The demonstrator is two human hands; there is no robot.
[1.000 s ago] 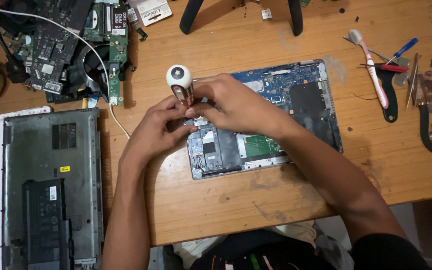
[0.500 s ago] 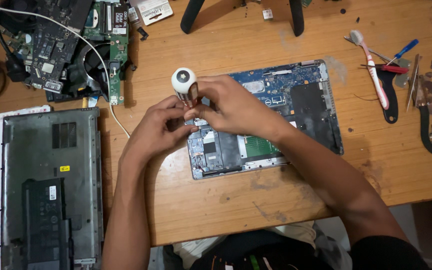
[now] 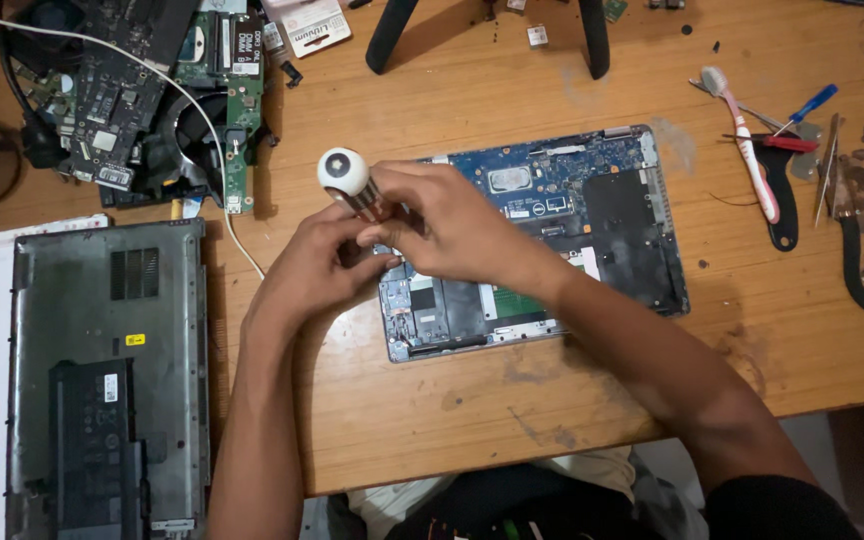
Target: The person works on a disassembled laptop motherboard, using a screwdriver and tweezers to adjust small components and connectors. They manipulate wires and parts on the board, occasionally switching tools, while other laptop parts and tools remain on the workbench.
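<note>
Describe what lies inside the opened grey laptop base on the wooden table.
Inside the opened grey laptop base a blue circuit board and a black panel show. The left hand and right hand, holding a white-capped screwdriver, cover its upper-left part.

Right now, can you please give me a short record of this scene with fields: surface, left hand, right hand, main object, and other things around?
surface: brown wooden table
left hand: left hand, fingers at the lower shaft of the white-capped screwdriver
right hand: right hand, closed around the screwdriver
main object: open laptop base with blue circuit board, under both hands
left side: grey laptop bottom cover, loose green circuit boards, white cable
right side: pink and white toothbrush, blue-handled small screwdriver
</note>
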